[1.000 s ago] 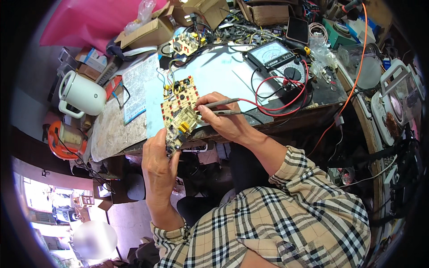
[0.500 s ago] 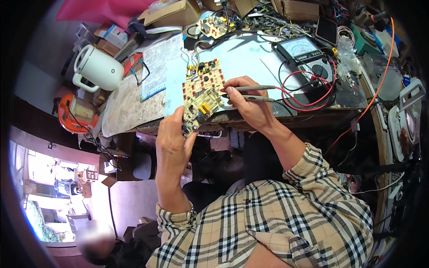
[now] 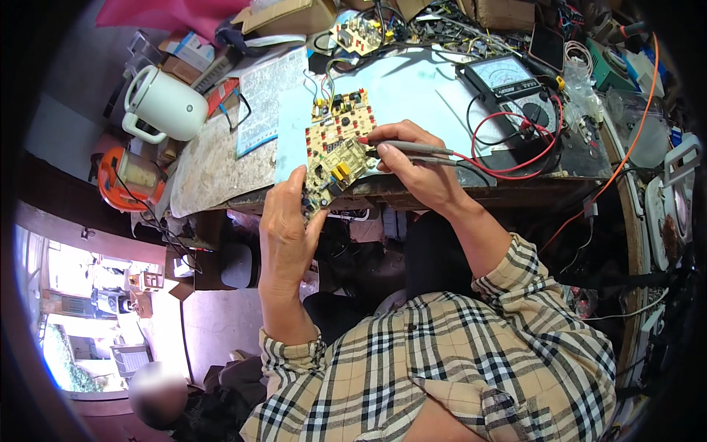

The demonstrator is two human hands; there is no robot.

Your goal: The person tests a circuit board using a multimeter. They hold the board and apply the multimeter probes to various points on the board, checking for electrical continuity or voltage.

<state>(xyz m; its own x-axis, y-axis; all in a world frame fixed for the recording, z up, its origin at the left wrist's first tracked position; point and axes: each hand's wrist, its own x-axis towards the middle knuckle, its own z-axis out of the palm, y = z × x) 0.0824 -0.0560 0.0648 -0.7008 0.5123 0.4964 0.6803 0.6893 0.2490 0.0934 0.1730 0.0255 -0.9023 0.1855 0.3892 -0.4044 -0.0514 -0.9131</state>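
Over the near edge of a worn bench [image 3: 210,173], gripping the lower end of a circuit board [image 3: 340,132] between thumb and fingers of the left hand [image 3: 286,217]. Tan, dotted red along its sides, with a digit display [image 3: 335,146] mid-board, a paler slanted section bearing yellow blocks [image 3: 342,172] below, and coloured wires [image 3: 326,79] at the far end. With the left forearm [image 3: 283,309] stretched almost straight ahead and the right forearm [image 3: 482,228] slanting inward, pinching two grey test probes [image 3: 434,149] pencil-fashion in the right hand [image 3: 416,166], beside the board's right side; too small to tell whether touching.
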